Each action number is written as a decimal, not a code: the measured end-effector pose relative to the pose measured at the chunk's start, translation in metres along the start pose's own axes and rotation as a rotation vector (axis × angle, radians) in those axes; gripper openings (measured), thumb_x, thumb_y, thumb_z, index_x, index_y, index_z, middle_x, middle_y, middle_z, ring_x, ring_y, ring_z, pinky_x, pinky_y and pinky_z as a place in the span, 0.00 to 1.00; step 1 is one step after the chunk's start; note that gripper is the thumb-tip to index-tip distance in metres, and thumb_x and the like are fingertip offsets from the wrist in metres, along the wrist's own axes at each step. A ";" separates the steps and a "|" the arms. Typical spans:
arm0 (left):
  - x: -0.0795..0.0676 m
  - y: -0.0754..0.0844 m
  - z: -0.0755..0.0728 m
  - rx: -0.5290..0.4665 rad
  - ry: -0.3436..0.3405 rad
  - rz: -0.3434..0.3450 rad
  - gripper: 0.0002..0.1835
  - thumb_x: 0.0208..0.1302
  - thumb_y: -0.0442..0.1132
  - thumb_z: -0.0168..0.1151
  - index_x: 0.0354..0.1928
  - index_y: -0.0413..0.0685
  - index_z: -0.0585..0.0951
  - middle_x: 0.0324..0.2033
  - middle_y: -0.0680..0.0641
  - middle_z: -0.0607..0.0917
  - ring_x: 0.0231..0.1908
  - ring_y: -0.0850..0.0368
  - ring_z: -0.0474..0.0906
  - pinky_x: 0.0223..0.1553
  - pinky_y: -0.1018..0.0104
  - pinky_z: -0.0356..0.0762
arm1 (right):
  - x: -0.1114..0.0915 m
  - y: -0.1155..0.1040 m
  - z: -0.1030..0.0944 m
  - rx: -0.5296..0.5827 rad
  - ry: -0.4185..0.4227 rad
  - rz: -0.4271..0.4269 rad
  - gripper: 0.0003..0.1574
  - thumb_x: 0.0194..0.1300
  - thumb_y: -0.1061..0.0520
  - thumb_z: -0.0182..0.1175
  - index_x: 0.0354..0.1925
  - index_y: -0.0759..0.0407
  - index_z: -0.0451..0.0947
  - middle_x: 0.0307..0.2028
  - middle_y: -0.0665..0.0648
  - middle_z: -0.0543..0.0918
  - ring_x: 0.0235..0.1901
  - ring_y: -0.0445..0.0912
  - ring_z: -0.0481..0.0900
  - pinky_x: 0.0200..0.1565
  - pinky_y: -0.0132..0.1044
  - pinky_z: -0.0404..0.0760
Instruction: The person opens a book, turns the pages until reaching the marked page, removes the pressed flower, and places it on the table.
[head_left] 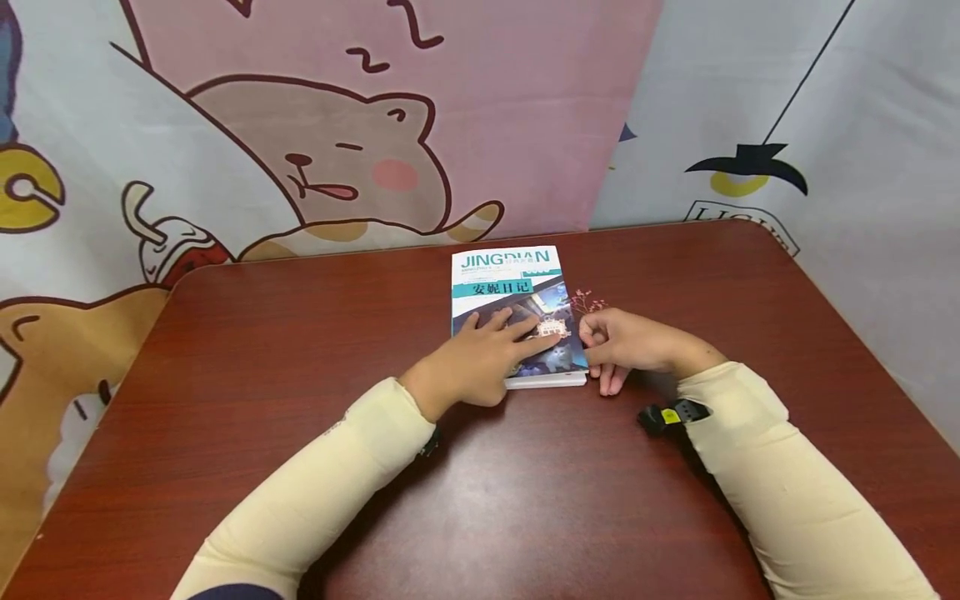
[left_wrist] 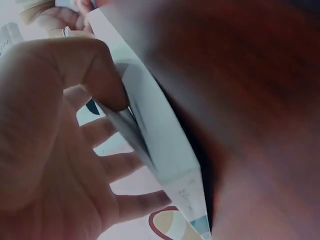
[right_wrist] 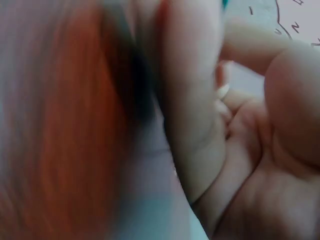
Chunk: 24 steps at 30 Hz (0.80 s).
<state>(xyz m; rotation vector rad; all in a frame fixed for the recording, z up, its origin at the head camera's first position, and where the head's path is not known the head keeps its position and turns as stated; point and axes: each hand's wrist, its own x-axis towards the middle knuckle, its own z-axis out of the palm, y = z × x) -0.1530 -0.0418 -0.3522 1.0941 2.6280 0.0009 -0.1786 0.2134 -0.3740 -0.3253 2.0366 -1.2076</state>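
A paperback book (head_left: 502,271) with a white, teal and dark picture cover lies on the table. My left hand (head_left: 483,354) spreads its fingers over the cover. In the left wrist view, the bent thumb (left_wrist: 107,82) hooks in at the lower edge, between the lifted cover and the pages (left_wrist: 157,125). At the book's right edge, my right hand (head_left: 626,342) has its thumb and index finger drawn together. From behind its knuckles rises a sprig of small pink flowers (head_left: 588,302), its stem hidden; I cannot tell for certain that these fingers pinch it. The right wrist view is blurred.
The brown table (head_left: 315,333) reaches back to a cloth backdrop (head_left: 510,125) printed with cartoon animals. A black strap with a yellow mark (head_left: 670,415) hangs at the right wrist. Cream sleeves (head_left: 322,483) cover both forearms.
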 end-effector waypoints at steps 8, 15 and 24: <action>0.002 0.004 -0.001 0.112 0.003 0.012 0.47 0.63 0.39 0.60 0.79 0.73 0.49 0.80 0.50 0.52 0.78 0.43 0.51 0.74 0.41 0.54 | -0.010 -0.005 -0.005 -0.060 -0.024 0.014 0.18 0.70 0.62 0.56 0.27 0.60 0.59 0.21 0.59 0.77 0.17 0.50 0.85 0.22 0.41 0.84; -0.006 -0.002 -0.001 0.093 0.059 0.039 0.49 0.62 0.40 0.62 0.80 0.71 0.48 0.79 0.49 0.54 0.77 0.43 0.53 0.75 0.43 0.55 | -0.009 -0.010 -0.007 -0.114 0.093 -0.072 0.17 0.71 0.60 0.56 0.27 0.62 0.62 0.19 0.59 0.77 0.16 0.51 0.84 0.22 0.45 0.84; -0.018 -0.008 0.001 0.049 0.147 0.084 0.48 0.58 0.41 0.64 0.79 0.68 0.54 0.77 0.47 0.61 0.75 0.43 0.58 0.70 0.41 0.63 | -0.018 -0.022 -0.008 -0.248 0.397 -0.198 0.10 0.71 0.58 0.60 0.35 0.63 0.71 0.25 0.63 0.79 0.20 0.50 0.84 0.23 0.43 0.84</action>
